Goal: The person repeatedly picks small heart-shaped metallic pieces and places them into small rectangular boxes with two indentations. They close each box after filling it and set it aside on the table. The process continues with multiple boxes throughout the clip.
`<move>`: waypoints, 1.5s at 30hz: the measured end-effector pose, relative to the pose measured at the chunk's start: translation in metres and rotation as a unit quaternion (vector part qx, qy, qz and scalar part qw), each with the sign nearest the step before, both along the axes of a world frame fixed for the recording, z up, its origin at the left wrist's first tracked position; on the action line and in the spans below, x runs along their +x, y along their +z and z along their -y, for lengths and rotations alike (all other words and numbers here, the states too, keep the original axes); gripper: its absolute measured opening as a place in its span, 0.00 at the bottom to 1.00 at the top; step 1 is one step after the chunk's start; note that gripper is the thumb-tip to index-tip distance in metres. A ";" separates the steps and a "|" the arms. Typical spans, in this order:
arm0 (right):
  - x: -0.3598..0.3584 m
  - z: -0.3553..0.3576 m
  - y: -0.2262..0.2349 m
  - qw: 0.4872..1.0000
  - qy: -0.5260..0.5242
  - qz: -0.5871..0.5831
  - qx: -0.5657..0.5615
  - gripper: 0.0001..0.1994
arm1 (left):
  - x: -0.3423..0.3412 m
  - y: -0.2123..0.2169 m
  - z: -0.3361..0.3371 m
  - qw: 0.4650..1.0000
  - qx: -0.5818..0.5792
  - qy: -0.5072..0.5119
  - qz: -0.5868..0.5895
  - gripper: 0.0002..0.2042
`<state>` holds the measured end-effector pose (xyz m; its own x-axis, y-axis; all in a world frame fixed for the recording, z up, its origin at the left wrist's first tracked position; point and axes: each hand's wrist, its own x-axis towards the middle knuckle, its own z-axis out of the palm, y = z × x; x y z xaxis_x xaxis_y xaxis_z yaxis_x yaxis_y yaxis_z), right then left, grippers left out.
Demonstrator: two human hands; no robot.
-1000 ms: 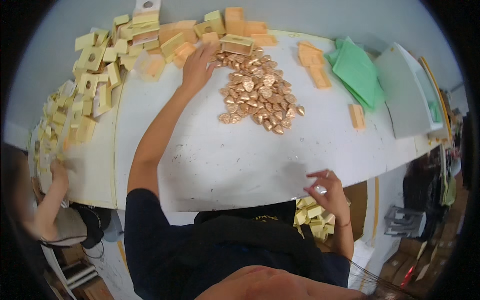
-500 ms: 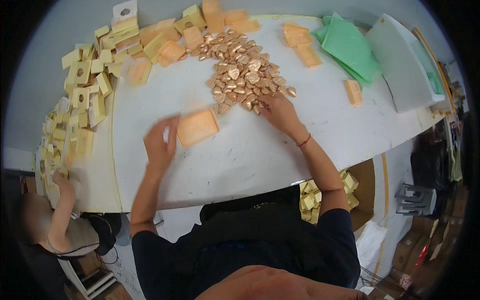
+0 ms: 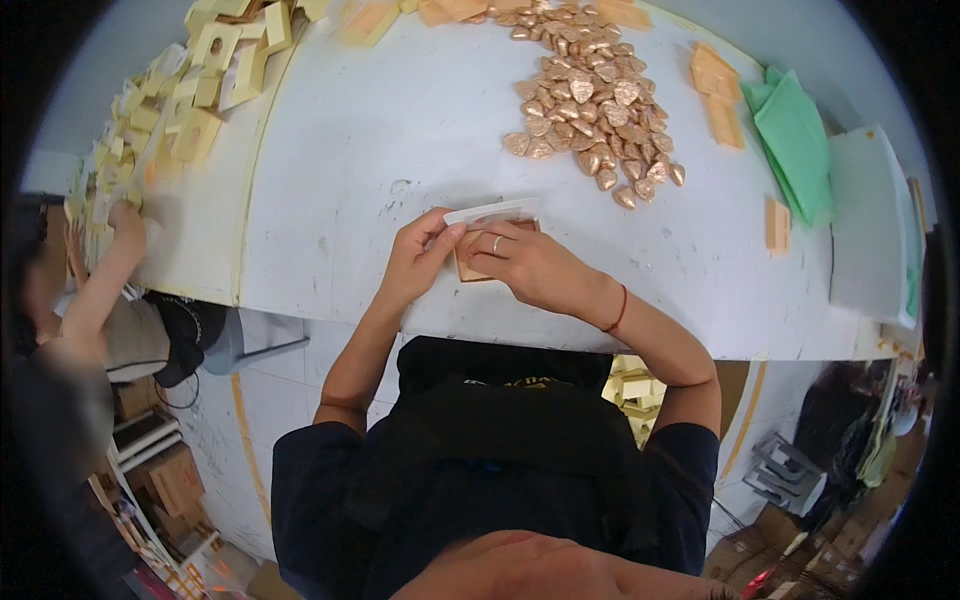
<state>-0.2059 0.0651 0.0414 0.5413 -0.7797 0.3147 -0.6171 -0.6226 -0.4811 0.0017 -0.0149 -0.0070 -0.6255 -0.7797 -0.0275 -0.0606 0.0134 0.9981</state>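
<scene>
The right hand [image 3: 525,262] hides much of the small open box [image 3: 463,266], so its contents cannot be told. The view's far edge cuts off the orange trays [image 3: 450,9]. At left, 1 co-worker's upper body [image 3: 72,390] is blurred. The near table edge [image 3: 560,345] and right forearm [image 3: 665,350] partly hide the yellow boxes [image 3: 635,388] below.

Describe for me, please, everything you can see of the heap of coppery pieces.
The heap is many small, shiny, coppery-gold pieces, some heart-shaped, with a crinkled, foil-like look. It lies loose on the white table, a few pieces sticking out at its near right; its far end nears the picture's top edge. Neither the left hand nor the right hand touches it.
</scene>
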 end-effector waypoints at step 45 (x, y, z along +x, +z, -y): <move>0.009 -0.037 0.011 0.929 -0.369 0.025 -0.031 0.16 | 0.002 0.022 -0.011 0.993 0.042 -0.113 0.005 0.27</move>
